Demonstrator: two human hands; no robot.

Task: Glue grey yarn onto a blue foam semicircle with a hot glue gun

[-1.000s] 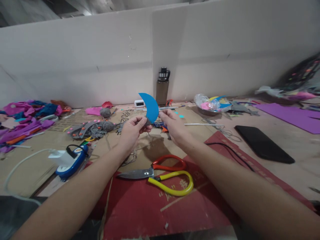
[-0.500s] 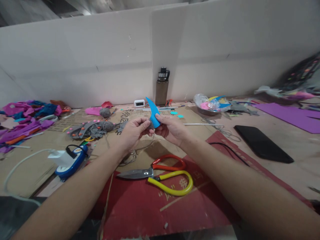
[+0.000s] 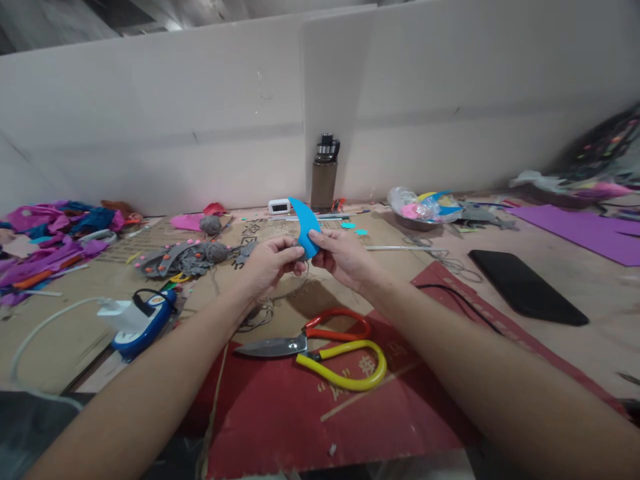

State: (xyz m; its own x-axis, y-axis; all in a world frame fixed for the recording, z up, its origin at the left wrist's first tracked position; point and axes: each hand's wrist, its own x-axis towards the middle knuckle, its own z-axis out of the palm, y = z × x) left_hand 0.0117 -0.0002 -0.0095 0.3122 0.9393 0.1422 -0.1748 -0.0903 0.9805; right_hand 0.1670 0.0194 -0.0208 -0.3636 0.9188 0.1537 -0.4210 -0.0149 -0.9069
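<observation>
Both my hands meet above the middle of the cardboard. My right hand (image 3: 343,257) is closed in a pinch on a curved, pointed blue piece (image 3: 306,223), like a crescent of foam or felt, its tip up and leaning left. At the lower edge of that piece, my left hand (image 3: 275,260) pinches a small grey piece, mostly covered by the fingers. A thin grey strand hangs below the hands towards a loose tangle of yarn (image 3: 260,317). Nearer to me lie scissors (image 3: 310,348) with one red and one yellow handle, blades pointing left.
Red cardboard (image 3: 280,427) lies under the scissors. A power strip (image 3: 143,327) with a white plug is left, a black phone (image 3: 527,287) right. Behind stand a bottle (image 3: 324,177), a small white clock (image 3: 279,207) and a metal bowl (image 3: 415,220). Grey yarn pieces (image 3: 185,259) lie left.
The blue piece has turned slightly, showing a broader face, and its tip sits a little lower and further left. The grey piece is more covered now. Both hands have barely moved.
</observation>
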